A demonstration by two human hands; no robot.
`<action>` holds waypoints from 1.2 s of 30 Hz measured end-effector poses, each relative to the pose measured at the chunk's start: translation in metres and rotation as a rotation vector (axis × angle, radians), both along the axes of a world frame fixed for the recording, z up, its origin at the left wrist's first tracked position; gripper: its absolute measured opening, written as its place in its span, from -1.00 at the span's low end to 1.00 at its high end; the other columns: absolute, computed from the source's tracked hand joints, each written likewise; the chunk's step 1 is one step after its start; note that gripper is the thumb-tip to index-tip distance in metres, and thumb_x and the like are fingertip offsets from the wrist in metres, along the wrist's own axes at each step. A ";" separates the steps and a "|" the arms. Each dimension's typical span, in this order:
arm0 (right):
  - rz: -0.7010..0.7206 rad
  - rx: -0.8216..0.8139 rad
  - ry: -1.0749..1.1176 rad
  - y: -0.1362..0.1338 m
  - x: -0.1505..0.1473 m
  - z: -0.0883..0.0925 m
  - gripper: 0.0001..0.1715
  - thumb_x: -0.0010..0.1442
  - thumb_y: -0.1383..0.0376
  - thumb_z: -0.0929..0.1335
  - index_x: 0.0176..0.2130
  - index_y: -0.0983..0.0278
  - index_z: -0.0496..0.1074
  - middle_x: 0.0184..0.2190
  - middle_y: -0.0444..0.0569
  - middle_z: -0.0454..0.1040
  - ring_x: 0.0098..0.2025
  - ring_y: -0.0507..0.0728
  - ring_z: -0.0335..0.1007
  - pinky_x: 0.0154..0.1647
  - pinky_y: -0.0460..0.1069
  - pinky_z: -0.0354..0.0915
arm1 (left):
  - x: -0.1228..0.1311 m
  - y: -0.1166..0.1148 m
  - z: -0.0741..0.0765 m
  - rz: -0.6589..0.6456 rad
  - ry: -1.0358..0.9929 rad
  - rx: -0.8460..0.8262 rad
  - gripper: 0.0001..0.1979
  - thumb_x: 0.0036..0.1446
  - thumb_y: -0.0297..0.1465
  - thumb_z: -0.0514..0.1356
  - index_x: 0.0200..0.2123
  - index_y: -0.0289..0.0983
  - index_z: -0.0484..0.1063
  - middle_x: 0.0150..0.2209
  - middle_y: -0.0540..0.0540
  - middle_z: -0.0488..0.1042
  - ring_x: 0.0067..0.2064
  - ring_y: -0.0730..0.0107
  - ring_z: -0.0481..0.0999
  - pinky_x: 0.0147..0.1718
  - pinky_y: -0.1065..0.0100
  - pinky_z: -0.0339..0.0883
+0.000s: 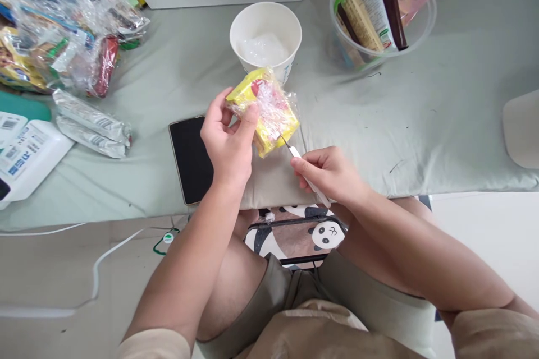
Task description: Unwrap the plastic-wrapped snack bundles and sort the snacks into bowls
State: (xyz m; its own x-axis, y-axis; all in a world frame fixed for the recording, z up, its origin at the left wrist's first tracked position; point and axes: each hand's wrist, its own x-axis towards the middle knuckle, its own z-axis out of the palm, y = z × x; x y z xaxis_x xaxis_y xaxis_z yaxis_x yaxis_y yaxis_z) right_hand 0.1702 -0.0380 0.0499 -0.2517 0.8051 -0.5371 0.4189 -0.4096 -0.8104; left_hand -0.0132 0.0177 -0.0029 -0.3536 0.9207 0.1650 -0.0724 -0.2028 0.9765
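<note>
My left hand [227, 143] grips a small yellow packet [266, 111] wrapped in clear crinkled film, held above the pale green cloth. My right hand [330, 171] pinches a thin white-handled blade tool [304, 173]. The tool's metal tip touches the packet's lower right edge. A white paper cup [266, 25] with crumpled clear film inside stands just behind the packet.
A black phone [191, 160] lies flat left of my left hand. A clear plastic tub [423, 22] with snack wrappers is at the back right. A pile of wrapped snacks [63, 28] and two silver packets [90, 123] lie at left. A panda-print stool [311, 233] is between my knees.
</note>
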 end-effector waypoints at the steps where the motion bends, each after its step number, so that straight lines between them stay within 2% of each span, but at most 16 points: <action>1: 0.022 0.021 -0.024 0.001 0.002 0.001 -0.36 0.23 -0.17 0.33 -0.58 0.27 0.35 -0.62 -0.08 0.42 -0.58 -0.01 0.25 -0.55 -0.07 0.14 | -0.003 0.001 0.001 0.005 -0.026 -0.005 -0.42 0.07 -0.03 0.47 0.06 -0.17 0.45 0.03 -0.13 0.58 0.14 0.11 0.62 0.02 0.26 0.57; 3: 0.039 0.091 -0.101 0.004 0.010 0.002 -0.36 0.28 -0.14 0.30 -0.57 0.26 0.36 -0.63 -0.07 0.41 -0.59 -0.01 0.20 -0.54 -0.05 0.11 | -0.008 0.003 0.004 0.007 -0.113 -0.022 -0.49 0.07 -0.05 0.47 -0.01 -0.15 0.47 -0.01 -0.10 0.60 0.10 0.15 0.64 0.02 0.27 0.56; 6: -0.047 0.318 -0.358 0.014 0.035 -0.002 -0.47 0.31 -0.05 0.29 -0.45 0.27 0.49 -0.57 -0.05 0.43 -0.54 0.05 0.23 -0.47 -0.01 0.14 | -0.014 0.005 0.008 -0.035 -0.250 -0.080 -0.62 0.07 -0.10 0.47 -0.16 -0.14 0.50 -0.11 -0.06 0.62 0.02 0.22 0.65 0.01 0.28 0.56; 9: -0.140 0.567 -0.719 0.026 0.065 -0.014 -0.65 0.24 0.10 0.34 -0.19 0.23 0.65 -0.32 0.07 0.55 -0.33 0.20 0.43 -0.29 0.08 0.29 | -0.015 0.003 0.010 -0.121 -0.285 -0.133 -0.61 0.02 -0.12 0.50 -0.16 -0.13 0.50 -0.17 -0.03 0.62 -0.03 0.25 0.66 -0.07 0.30 0.56; 12: -0.209 0.696 -0.894 0.032 0.082 -0.025 -0.58 0.19 0.18 0.36 -0.01 0.23 0.63 -0.08 0.20 0.56 -0.07 0.37 0.50 -0.06 0.24 0.37 | -0.010 -0.001 0.012 -0.226 -0.262 -0.177 -0.49 -0.09 -0.16 0.56 -0.11 -0.12 0.47 -0.18 0.00 0.60 -0.15 0.31 0.65 -0.22 0.35 0.54; 13: -0.229 0.742 -0.856 0.032 0.082 -0.027 -0.55 0.21 0.18 0.36 0.03 0.25 0.60 -0.05 0.22 0.55 -0.03 0.38 0.49 -0.02 0.27 0.38 | -0.006 -0.003 0.013 -0.260 -0.261 -0.207 -0.46 -0.13 -0.19 0.57 -0.12 -0.13 0.47 -0.20 0.01 0.60 -0.21 0.35 0.63 -0.28 0.37 0.52; 15: -0.207 0.846 -0.638 0.029 0.073 -0.027 -0.50 0.25 0.13 0.36 0.11 0.26 0.52 -0.01 0.21 0.54 -0.03 0.32 0.50 -0.01 0.24 0.42 | 0.001 -0.007 0.017 -0.325 -0.270 -0.291 -0.43 -0.22 -0.27 0.59 -0.13 -0.14 0.46 -0.25 0.04 0.58 -0.31 0.42 0.58 -0.37 0.42 0.48; 18: -0.044 0.946 -0.310 0.021 0.047 -0.025 -0.44 0.24 0.04 0.40 0.13 0.25 0.44 -0.10 0.11 0.56 -0.16 0.21 0.50 -0.13 0.13 0.45 | 0.012 -0.011 0.022 -0.415 -0.279 -0.392 -0.46 -0.23 -0.34 0.56 -0.15 -0.15 0.44 -0.34 0.07 0.54 -0.43 0.50 0.48 -0.49 0.47 0.38; 19: -0.007 0.958 -0.276 0.020 0.039 -0.024 -0.51 0.24 0.05 0.41 0.07 0.24 0.45 -0.16 0.08 0.56 -0.19 0.19 0.49 -0.16 0.10 0.45 | 0.014 -0.012 0.024 -0.433 -0.279 -0.411 -0.49 -0.20 -0.33 0.54 -0.16 -0.15 0.44 -0.38 0.08 0.52 -0.46 0.51 0.45 -0.54 0.48 0.34; 22: 0.036 0.949 -0.292 0.017 0.027 -0.022 -0.89 0.27 0.20 0.38 -0.23 0.19 0.42 -0.27 0.02 0.55 -0.22 0.17 0.50 -0.16 0.08 0.44 | 0.015 -0.013 0.027 -0.432 -0.272 -0.452 -0.59 -0.12 -0.28 0.49 -0.20 -0.16 0.44 -0.44 0.08 0.44 -0.52 0.52 0.37 -0.63 0.49 0.23; 27: 0.151 1.030 -0.227 0.013 0.035 -0.016 -0.95 0.22 0.28 0.35 -0.33 0.15 0.36 -0.18 0.05 0.60 -0.14 0.22 0.53 -0.07 0.15 0.43 | 0.007 -0.010 0.026 -0.392 -0.249 -0.494 -0.69 0.00 -0.33 0.41 -0.21 -0.14 0.39 -0.37 0.05 0.47 -0.45 0.43 0.49 -0.55 0.41 0.40; 31: 0.277 1.128 -0.134 0.004 0.036 -0.015 -0.88 0.18 0.31 0.34 -0.40 0.15 0.29 -0.29 -0.04 0.62 -0.17 0.19 0.55 -0.06 0.14 0.35 | -0.001 -0.004 0.018 -0.303 -0.199 -0.461 -0.72 0.10 -0.23 0.36 -0.17 -0.13 0.39 -0.31 0.01 0.55 -0.35 0.33 0.60 -0.45 0.33 0.49; 34: 0.367 1.173 -0.099 0.001 0.035 -0.015 -0.89 0.10 0.34 0.30 -0.42 0.17 0.24 -0.39 -0.10 0.59 -0.23 0.17 0.51 -0.13 0.12 0.27 | -0.004 -0.001 0.014 -0.230 -0.175 -0.414 -0.70 0.12 -0.17 0.39 -0.16 -0.13 0.43 -0.32 -0.01 0.58 -0.29 0.26 0.64 -0.36 0.29 0.54; 36: 0.402 1.172 -0.094 0.002 0.037 -0.014 -0.95 0.08 0.32 0.27 -0.42 0.18 0.24 -0.45 -0.09 0.54 -0.29 0.16 0.45 -0.17 0.12 0.24 | -0.005 -0.001 0.013 -0.227 -0.167 -0.388 -0.70 0.13 -0.18 0.39 -0.12 -0.12 0.45 -0.35 0.01 0.56 -0.30 0.27 0.65 -0.36 0.31 0.54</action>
